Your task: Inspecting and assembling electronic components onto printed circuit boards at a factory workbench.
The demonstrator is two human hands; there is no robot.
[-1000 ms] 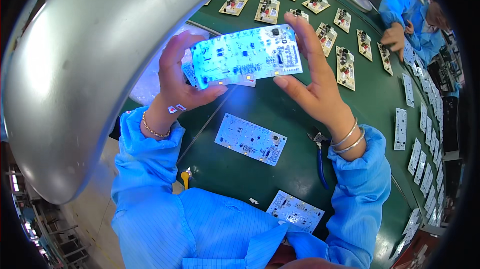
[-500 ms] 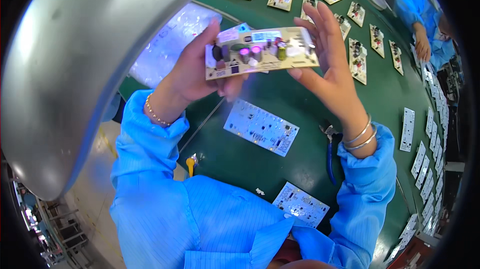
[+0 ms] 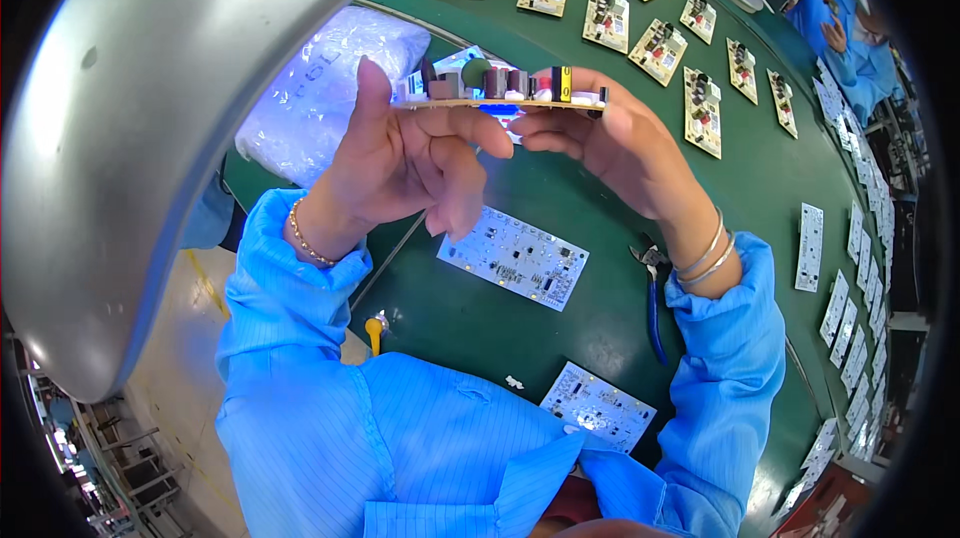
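Note:
A circuit board [image 3: 470, 104] with tall parts on its upper face is held up edge-on between my two hands. My left hand [image 3: 405, 163] supports its left end from below, fingers bent under it and thumb raised beside the end. My right hand [image 3: 625, 138] grips the right end, fingers behind and beneath, thumb at the corner. Below the hands, a flat white circuit board [image 3: 515, 258] lies on the green table. Another white board [image 3: 600, 408] rests close to my body. Blue-handled side cutters [image 3: 653, 313] lie beside my right forearm.
Several boards with parts [image 3: 657, 53] stand spread across the far table [image 3: 560, 183]. White boards [image 3: 810, 248] line the right side. A clear plastic bag [image 3: 330, 88] lies far left, under a large grey lamp-like housing [image 3: 180, 118]. A co-worker [image 3: 830, 18] sits far right.
The held board has tipped from showing its face to lying edge-on. My left thumb has come off its face, and my right fingers have curled in beneath it.

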